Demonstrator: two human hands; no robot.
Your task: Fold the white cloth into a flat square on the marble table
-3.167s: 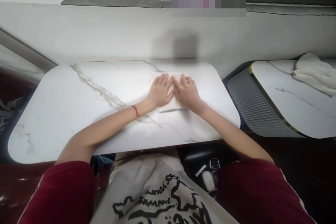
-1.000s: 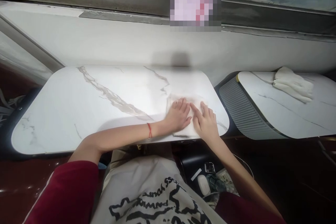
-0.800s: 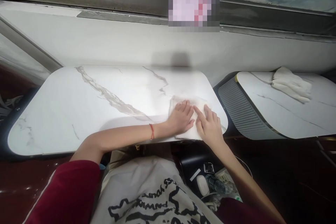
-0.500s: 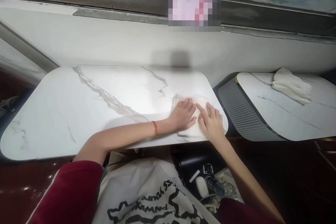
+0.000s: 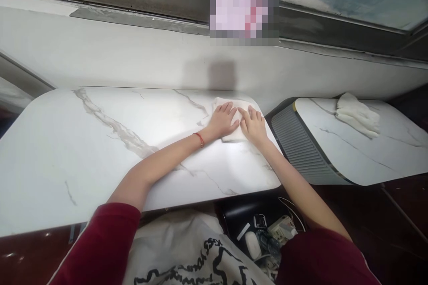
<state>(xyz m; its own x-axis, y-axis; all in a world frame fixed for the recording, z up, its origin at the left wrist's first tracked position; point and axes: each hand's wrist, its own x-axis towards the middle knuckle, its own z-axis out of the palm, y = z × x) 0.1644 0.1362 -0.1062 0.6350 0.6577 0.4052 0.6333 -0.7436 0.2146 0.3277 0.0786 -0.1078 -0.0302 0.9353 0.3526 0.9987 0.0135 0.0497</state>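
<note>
A folded white cloth point(image 5: 230, 135) lies flat on the white marble-patterned tabletop point(image 5: 110, 169), close to its far right corner. My left hand point(image 5: 223, 120) presses on the cloth's left part with its fingers stretched out; a red string bracelet circles that wrist. On the right part of the same cloth rests my right hand point(image 5: 254, 125), open, its fingers spread and pointing away from me. The two hands lie side by side, almost touching at the fingertips. Much of the cloth is hidden under them.
To the right stands a second marble-patterned table point(image 5: 351, 156) with a ribbed grey side and a crumpled white cloth point(image 5: 357, 115) on it. A white wall point(image 5: 140, 58) runs behind both. Below the near edge, a power strip point(image 5: 282, 229) and several small items lie on a dark surface.
Both hands, with the cloth under them, have slid away from me toward the tabletop's far edge. The view has shifted slightly.
</note>
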